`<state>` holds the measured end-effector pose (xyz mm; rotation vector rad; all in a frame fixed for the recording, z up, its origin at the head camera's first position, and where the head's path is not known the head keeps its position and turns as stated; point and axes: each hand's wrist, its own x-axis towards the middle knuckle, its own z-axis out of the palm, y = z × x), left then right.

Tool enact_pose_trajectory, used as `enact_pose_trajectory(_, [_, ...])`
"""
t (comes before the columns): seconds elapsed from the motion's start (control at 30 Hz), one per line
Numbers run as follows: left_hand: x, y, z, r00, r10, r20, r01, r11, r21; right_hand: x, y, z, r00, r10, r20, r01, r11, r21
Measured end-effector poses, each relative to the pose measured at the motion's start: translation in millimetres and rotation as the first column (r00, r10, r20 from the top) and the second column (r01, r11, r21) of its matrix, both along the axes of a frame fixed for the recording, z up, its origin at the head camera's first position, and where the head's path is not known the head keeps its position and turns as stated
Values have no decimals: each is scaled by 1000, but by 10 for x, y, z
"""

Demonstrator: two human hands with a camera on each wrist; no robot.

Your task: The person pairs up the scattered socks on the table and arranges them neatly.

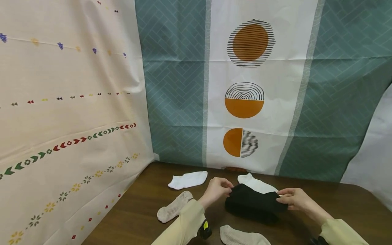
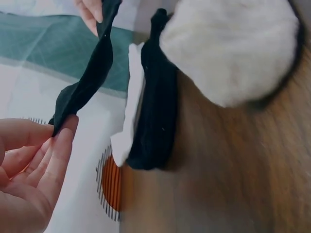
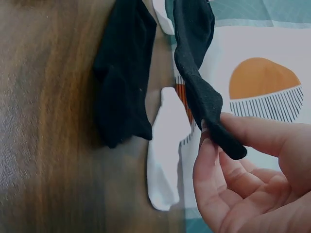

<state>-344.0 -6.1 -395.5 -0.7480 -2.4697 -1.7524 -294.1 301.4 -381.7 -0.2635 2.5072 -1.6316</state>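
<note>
A black sock (image 1: 255,199) is stretched between my two hands. My left hand (image 1: 215,191) pinches one end of it between thumb and fingers, and my right hand (image 1: 295,199) pinches the opposite end. In the left wrist view the held sock (image 2: 87,80) hangs in a twisted strip, raised off the wood. Below it a second black sock (image 3: 124,73) lies on the table, partly covered by the held one in the head view. Just behind lies a white sock (image 1: 257,183), which the black one overlaps.
On the brown wooden table (image 1: 134,211) another white sock (image 1: 188,180) lies at the back left. A ribbed beige sock (image 1: 174,207) is beside my left forearm, and a second beige sock (image 1: 242,236) is at the front edge of view. Patterned curtains (image 1: 174,85) rise behind.
</note>
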Motion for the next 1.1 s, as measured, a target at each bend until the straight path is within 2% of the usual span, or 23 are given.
enact_pose_trajectory(0.37, [17, -82, -101, 1000, -1, -10, 0, 999, -50, 10, -119, -56, 1000, -25, -6, 25, 997, 70])
enact_pose_trajectory(0.5, [17, -95, -160, 1000, 16, -6, -17, 998, -52, 17, -153, -73, 999, -37, -13, 38, 997, 71])
enact_pose_trajectory(0.73, [10, -93, -215, 1000, 8, 7, -7, 998, -62, 9, -182, -143, 998, -56, -3, 56, 996, 72])
enact_pose_trajectory(0.93, [4, -102, -267, 1000, 28, 10, -27, 996, -85, 0, -198, -186, 993, -119, 5, 118, 990, 80])
enact_pose_trajectory(1.1, [22, -100, -296, 999, 23, 27, -20, 995, -101, -11, -214, -232, 986, -162, 32, 158, 983, 89])
